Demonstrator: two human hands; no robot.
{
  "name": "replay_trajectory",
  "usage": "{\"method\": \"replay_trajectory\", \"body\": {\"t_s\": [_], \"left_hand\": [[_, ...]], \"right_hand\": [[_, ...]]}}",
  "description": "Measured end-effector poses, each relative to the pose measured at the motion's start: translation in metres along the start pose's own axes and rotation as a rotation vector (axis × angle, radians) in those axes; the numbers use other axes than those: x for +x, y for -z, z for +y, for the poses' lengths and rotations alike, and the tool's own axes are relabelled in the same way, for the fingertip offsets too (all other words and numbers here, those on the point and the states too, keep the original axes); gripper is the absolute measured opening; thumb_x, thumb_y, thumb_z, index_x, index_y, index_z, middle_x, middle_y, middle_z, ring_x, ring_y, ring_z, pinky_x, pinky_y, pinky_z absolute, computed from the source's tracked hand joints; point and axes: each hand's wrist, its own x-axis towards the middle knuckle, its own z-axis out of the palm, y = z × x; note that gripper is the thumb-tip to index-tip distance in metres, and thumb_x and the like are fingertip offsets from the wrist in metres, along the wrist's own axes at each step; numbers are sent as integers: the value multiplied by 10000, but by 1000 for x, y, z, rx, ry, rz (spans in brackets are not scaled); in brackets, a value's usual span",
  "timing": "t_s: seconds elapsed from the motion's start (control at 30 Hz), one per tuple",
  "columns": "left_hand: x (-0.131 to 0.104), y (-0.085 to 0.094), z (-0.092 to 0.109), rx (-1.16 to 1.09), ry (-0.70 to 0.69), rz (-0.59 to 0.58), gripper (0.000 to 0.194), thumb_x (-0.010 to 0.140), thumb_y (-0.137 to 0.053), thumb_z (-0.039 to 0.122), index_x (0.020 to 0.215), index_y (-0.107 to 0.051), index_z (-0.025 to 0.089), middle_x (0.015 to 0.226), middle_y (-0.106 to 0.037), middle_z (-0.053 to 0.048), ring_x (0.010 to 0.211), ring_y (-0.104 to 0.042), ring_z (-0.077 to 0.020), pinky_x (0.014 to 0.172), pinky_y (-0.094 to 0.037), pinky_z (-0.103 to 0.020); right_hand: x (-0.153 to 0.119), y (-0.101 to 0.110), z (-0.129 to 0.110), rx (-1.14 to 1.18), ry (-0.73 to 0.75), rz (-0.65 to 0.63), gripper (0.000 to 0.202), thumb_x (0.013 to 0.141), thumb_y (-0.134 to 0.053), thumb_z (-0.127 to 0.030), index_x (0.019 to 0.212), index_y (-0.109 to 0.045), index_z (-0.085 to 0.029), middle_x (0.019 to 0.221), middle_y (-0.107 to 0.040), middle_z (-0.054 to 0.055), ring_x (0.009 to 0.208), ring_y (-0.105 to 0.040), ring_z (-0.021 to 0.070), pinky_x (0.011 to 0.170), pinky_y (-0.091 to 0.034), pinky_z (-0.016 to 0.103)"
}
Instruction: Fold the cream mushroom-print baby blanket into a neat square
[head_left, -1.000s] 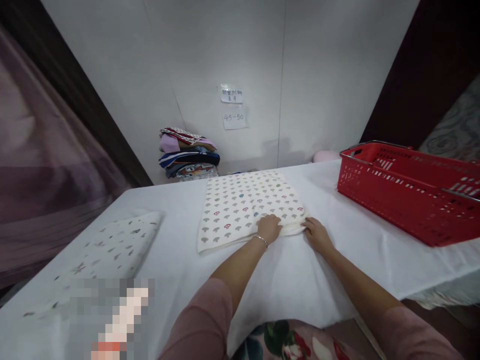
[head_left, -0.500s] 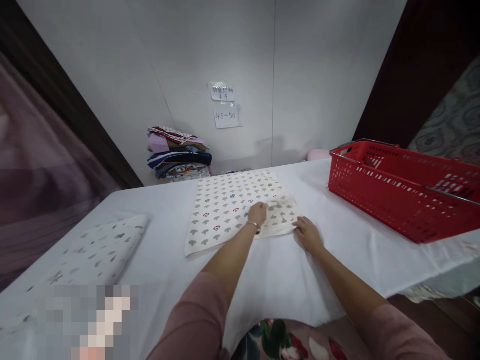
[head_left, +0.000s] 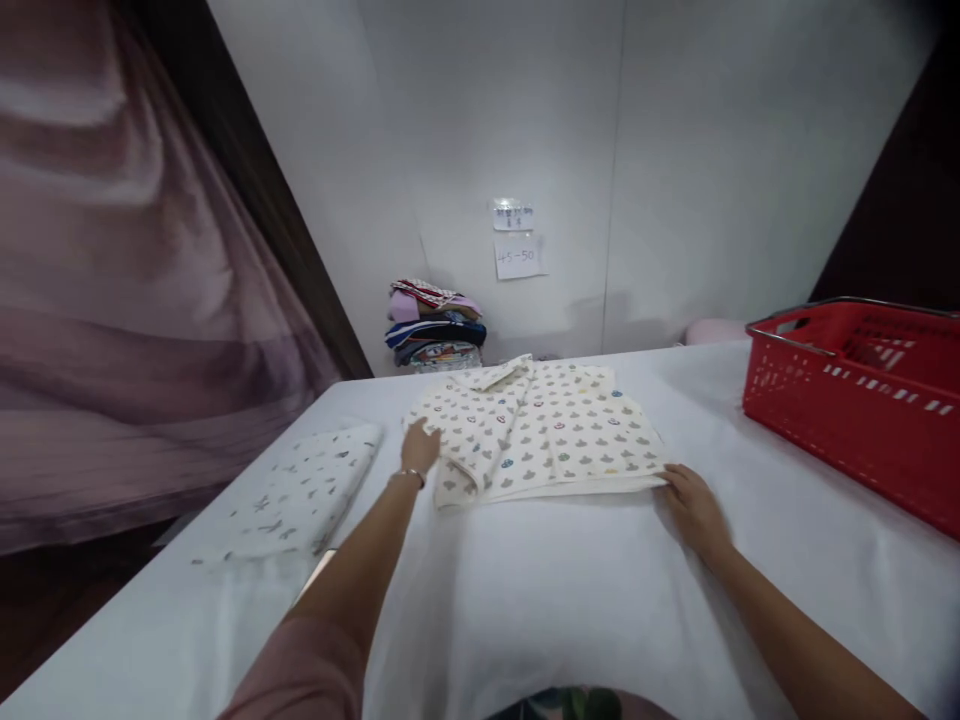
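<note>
A cream mushroom-print cloth [head_left: 574, 430] lies in layers on the white-covered table, its upper layer creased and skewed to the left. At its left edge, my left hand [head_left: 420, 447], with a bracelet at the wrist, has its fingers closed on the fabric. My right hand [head_left: 696, 510] pinches the near right corner, thumb and fingers together on the edge. Nearer the left side lies a second folded white cloth [head_left: 311, 490] with small scattered motifs, apart from both hands.
A red plastic basket [head_left: 855, 405] with metal handles stands at the right. Folded fabrics [head_left: 435, 325] are stacked by the back wall, below two paper signs [head_left: 519, 257]. A pink curtain [head_left: 150, 330] hangs at the left. A phone-like object [head_left: 321, 568] lies partly behind my left forearm.
My left hand has moved from the cloth's middle to its left edge, drawing the upper layer leftward. My right hand stays at the near right corner. The view has shifted left.
</note>
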Motion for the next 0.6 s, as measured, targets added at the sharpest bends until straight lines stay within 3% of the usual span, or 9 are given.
{"method": "replay_trajectory", "body": {"t_s": [0.07,0.1,0.17,0.27,0.43,0.6], "left_hand": [[-31,-20,-3,-7,-100,-86,226,780,-559,193,1001,-609,183,1102,-631,-58,1030,-567,-180,917,-420,-281],[-48,-32,-1,11,-243,-177,210,803,-531,191,994,-619,191,1106,-629,-47,1034,-564,-164,928,-413,-275],[-79,-54,8,57,-505,-300,224,815,-526,196,1019,-617,209,1137,-614,-34,1090,-526,-158,971,-383,-293],[-109,-83,28,125,-716,-394,236,841,-493,204,1045,-611,217,1166,-594,-31,1111,-499,-169,978,-370,-328],[-115,-111,52,306,-715,-465,239,843,-464,186,1039,-601,197,1164,-567,-60,1106,-481,-204,922,-390,-346],[-108,-118,53,371,-625,-453,229,835,-420,132,936,-623,165,1046,-581,-115,1047,-496,-246,859,-405,-383]], "right_hand": [[-1,0,2,34,27,49,289,829,-401,-293,983,-625,-195,1093,-597,90,1077,-507,243,966,-386,454],[-1,0,2,46,45,60,286,829,-402,-296,983,-622,-197,1080,-602,88,1067,-513,243,961,-391,454],[-3,1,1,56,67,68,281,830,-401,-297,980,-619,-202,1068,-604,83,1057,-519,243,947,-403,453],[-3,3,-5,42,71,62,280,835,-392,-299,968,-619,-204,1062,-603,80,1043,-526,243,918,-425,447],[15,21,-27,63,142,106,269,829,-390,-286,977,-604,-219,1006,-614,77,990,-546,239,894,-440,440],[29,48,-51,102,233,101,251,833,-398,-271,999,-583,-237,1033,-616,73,1015,-548,230,919,-430,427]]}}
